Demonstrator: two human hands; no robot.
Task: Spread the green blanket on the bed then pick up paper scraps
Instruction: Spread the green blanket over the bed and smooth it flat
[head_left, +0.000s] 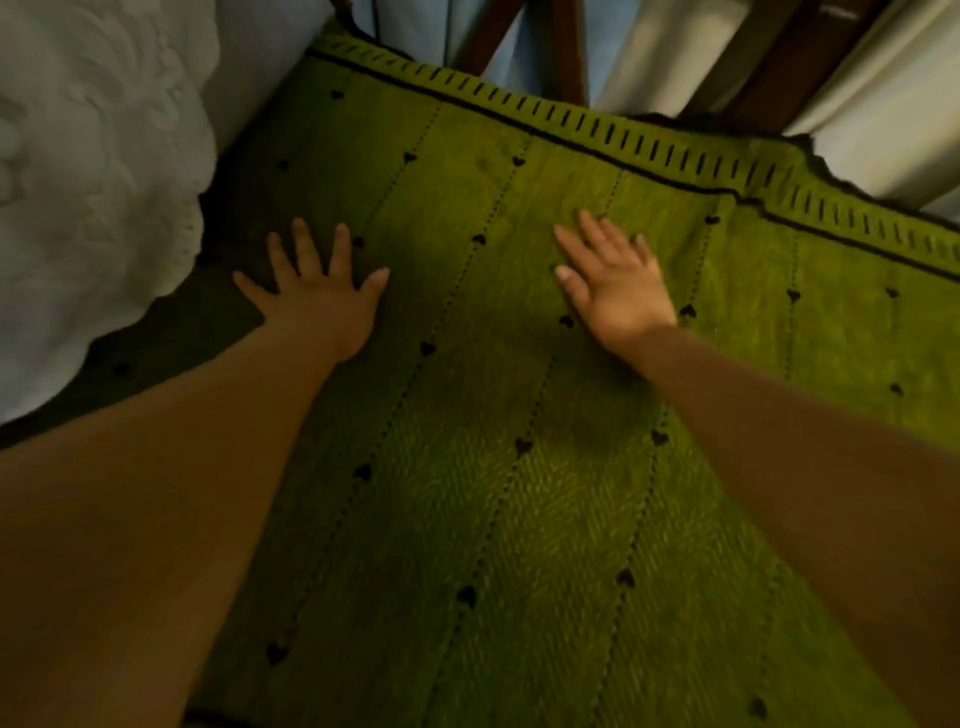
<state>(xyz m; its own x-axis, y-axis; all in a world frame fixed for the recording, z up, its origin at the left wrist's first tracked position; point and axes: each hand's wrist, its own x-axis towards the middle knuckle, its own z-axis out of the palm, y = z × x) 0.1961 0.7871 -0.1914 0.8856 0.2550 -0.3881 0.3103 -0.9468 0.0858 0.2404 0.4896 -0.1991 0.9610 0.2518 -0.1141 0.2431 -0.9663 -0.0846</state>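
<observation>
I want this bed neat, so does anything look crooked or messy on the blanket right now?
Mostly fine: the green blanket lies flat under the left hand and right hand. Its far border ripples near the right end. No paper scraps are in view.

We reach both arms forward, bare from the elbow down, and they run up from the lower corners toward the middle of the view. Our left hand (317, 296) lies palm down with its fingers spread wide and straight, the thumb angled out toward the right hand. Our right hand (613, 283) also lies palm down and flat, its fingers straight and held closer together, pointing up and to the left, with the thumb stretched out toward the left hand. The two hands sit apart at about the same height, neither curled around anything.
</observation>
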